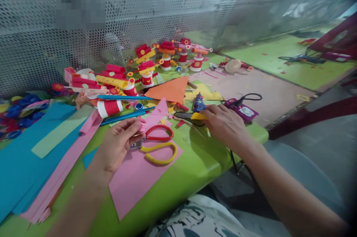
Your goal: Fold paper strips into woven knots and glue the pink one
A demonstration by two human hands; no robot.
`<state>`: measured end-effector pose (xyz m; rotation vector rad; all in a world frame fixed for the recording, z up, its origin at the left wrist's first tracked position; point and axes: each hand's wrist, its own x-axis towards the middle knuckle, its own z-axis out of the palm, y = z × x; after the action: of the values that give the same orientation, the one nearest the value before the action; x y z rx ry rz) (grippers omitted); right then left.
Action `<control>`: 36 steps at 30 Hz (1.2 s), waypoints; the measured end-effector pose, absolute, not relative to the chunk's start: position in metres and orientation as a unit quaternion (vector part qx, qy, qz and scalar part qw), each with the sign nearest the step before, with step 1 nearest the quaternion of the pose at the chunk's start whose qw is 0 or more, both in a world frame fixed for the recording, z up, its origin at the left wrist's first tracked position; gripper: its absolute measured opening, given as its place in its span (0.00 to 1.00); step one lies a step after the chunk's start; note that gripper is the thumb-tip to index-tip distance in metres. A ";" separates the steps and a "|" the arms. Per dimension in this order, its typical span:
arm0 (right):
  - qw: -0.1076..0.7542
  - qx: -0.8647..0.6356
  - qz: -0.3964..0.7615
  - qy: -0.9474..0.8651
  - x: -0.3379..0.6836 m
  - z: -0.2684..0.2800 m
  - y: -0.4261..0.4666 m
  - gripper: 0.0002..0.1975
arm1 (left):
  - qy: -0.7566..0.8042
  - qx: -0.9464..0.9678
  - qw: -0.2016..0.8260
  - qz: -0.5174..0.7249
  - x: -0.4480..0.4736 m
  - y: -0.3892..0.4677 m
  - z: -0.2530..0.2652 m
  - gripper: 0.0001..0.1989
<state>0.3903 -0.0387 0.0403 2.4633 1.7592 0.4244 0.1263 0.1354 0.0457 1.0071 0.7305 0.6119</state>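
My left hand (118, 144) pinches a small pleated piece of pink paper (142, 125) between thumb and fingertips. Just beyond those fingers, scissors (158, 153) with one red and one yellow handle lie on a pink paper sheet (139, 181). Palm down, my right hand (223, 125) closes around what looks like a glue gun (199, 104), dark blue with a yellow part by the fingers. Its grip is mostly hidden under the hand. A purple box (242, 110) with a black cord sits beyond my right wrist.
Blue paper sheets (33, 148) and pink strips (64, 170) cover the left side of the green table (195, 166). Red-and-white paper cup figures (147, 77) stand along the perforated metal screen (167, 3). Orange paper (170, 90) lies mid-table. A grey stool (301, 177) is at right.
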 end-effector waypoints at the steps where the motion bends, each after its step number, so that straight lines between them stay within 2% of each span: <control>1: 0.044 0.806 0.137 0.575 0.392 0.040 -0.039 0.13 | 0.337 0.463 0.769 0.282 0.126 0.135 0.046 0.12; 9: 0.046 0.808 0.123 0.574 0.390 0.046 -0.041 0.11 | 0.358 0.468 0.759 0.277 0.124 0.137 0.044 0.14; 17: -0.059 0.813 0.088 0.572 0.366 0.055 -0.063 0.12 | 0.365 0.466 0.754 0.283 0.123 0.135 0.047 0.15; 23: -0.080 0.796 0.034 0.599 0.330 0.038 -0.034 0.11 | 0.364 0.470 0.749 0.292 0.123 0.135 0.045 0.16; 29: -0.077 0.798 0.045 0.597 0.344 0.036 -0.020 0.14 | 0.367 0.467 0.753 0.283 0.123 0.136 0.047 0.16; 32: -0.029 0.850 0.110 0.515 0.373 0.041 -0.023 0.14 | 0.365 0.469 0.754 0.279 0.122 0.136 0.048 0.16; 36: 0.017 0.877 0.109 0.467 0.405 0.039 -0.025 0.17 | 0.357 0.473 0.759 0.269 0.122 0.134 0.045 0.15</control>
<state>0.4050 -0.0250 0.0386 2.7269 1.4522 0.3400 0.1224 0.1344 0.0447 1.0305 0.7775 0.5864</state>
